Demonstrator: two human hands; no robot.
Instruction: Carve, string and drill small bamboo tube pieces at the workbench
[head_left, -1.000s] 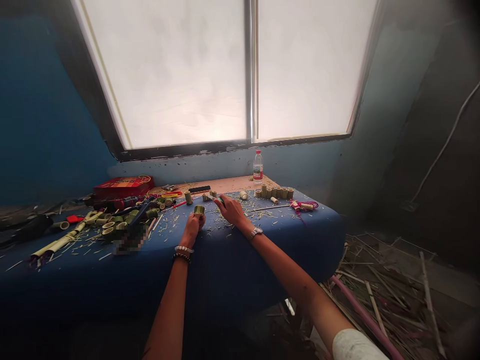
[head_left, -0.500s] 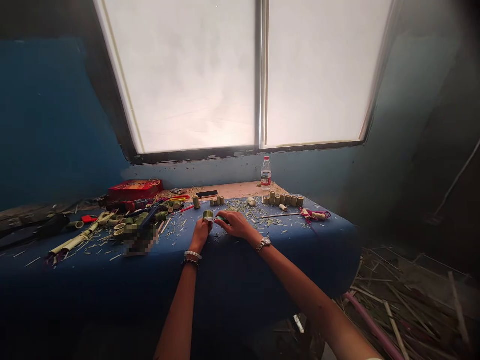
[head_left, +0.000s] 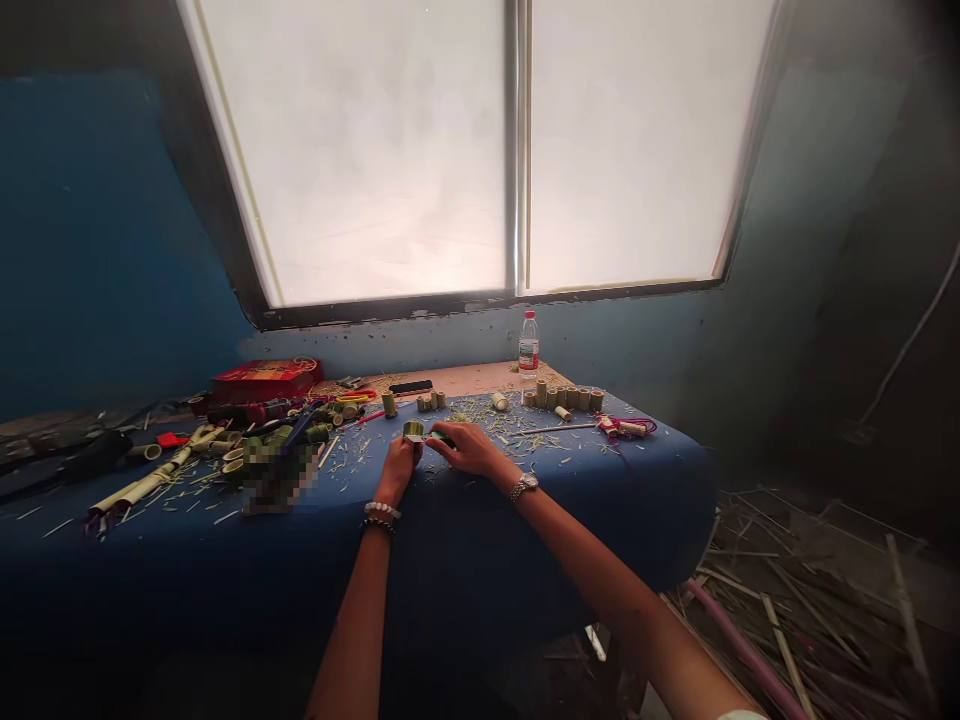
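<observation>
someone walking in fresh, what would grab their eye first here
Probably the big, glowing window, filling the upper middle of the view. Below it, the left hand holds a green bamboo piece, and the right hand has a knife at its near side. Farther left, near the wall, a red box also stands out.

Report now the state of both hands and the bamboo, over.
Left hand gripping green bamboo piece. Right hand holding knife, blade at the piece. Shavings on blue cloth, not visibly blocking.

bamboo piece [head_left: 413, 428]: partly hidden | tabletop patch [head_left: 279, 482]: pixelated | sleeve [head_left: 741, 715]: cut off
</observation>
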